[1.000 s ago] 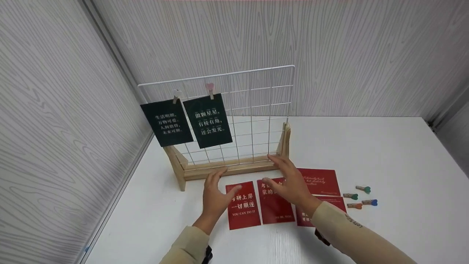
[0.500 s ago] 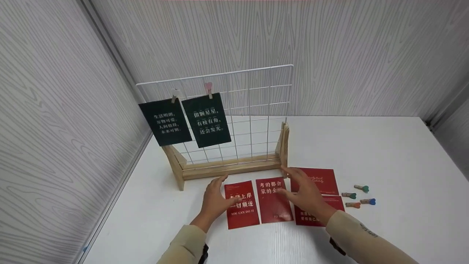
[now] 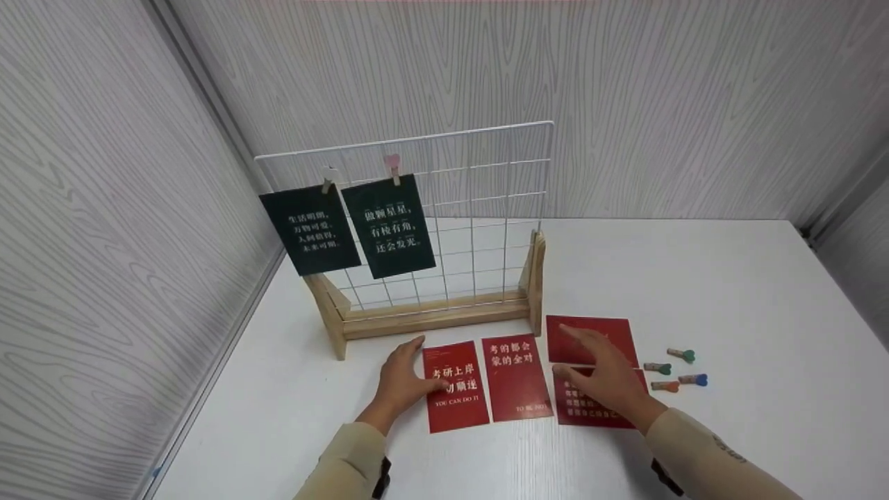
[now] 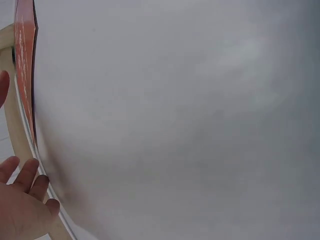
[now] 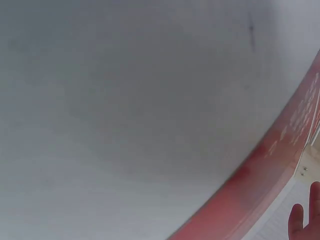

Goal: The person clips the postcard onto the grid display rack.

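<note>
My left hand [image 3: 401, 380] is beside the leftmost red card [image 3: 458, 410], its thumb over the printed text; whether it touches the card I cannot tell. The fingers are relaxed and hold nothing, as the left wrist view also shows with the hand [image 4: 25, 205]. To the right, a second red card [image 3: 517, 382] lies uncovered. My right hand [image 3: 606, 375] hovers or rests over the upper right red card [image 3: 618, 333] and the lower right red card [image 3: 580, 414], hiding parts of both. Its fingers are loosely extended with nothing between them. Only fingertips of the right hand [image 5: 306, 220] show in the right wrist view.
A white wire grid [image 3: 486, 208] stands in a wooden base [image 3: 437, 318] behind the cards. Two dark green cards, one left [image 3: 312, 239] and one right [image 3: 389, 236], hang there by clips. Several heart-topped clothespins [image 3: 665, 386] lie at the right. Walls border the white table [image 3: 694, 278].
My right hand has moved right and toward me, away from the grid's base, uncovering the second red card. The left hand has drawn back slightly from the base. The cards stay in place.
</note>
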Demonstrator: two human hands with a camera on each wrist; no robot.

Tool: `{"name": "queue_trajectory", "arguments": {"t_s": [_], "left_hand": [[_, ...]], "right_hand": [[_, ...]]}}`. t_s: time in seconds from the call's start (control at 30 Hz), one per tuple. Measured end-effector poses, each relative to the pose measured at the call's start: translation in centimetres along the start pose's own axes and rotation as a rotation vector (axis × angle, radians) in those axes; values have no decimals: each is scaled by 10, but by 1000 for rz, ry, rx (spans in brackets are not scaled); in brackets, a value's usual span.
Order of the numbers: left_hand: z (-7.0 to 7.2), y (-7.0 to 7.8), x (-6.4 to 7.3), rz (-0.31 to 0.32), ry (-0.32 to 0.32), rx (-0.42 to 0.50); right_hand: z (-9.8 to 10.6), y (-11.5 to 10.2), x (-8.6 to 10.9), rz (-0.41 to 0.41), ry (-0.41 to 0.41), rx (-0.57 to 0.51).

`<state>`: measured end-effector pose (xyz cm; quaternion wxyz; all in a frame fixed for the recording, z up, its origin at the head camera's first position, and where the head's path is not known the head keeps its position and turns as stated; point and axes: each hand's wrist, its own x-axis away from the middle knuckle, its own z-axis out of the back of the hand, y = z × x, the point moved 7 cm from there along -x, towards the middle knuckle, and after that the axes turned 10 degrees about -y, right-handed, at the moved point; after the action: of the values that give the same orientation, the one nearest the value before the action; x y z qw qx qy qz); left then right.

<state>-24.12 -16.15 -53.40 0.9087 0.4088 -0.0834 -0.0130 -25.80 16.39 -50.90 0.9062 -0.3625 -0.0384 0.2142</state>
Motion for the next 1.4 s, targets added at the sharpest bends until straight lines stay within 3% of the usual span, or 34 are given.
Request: {"name": "queue_trajectory", "arguments": {"t_s": [0.57,1.0,1.4], "left_hand": [[-2,-2,-2,-60,-4,-86],[-5,1,-3,-78,-74,-113],[-5,1,-4,-96,-81,-68]], "right_hand": [[30,41,31,-40,51,-1],[56,72,54,-125,84,-26],[67,88,76,-120,102,47]]}}
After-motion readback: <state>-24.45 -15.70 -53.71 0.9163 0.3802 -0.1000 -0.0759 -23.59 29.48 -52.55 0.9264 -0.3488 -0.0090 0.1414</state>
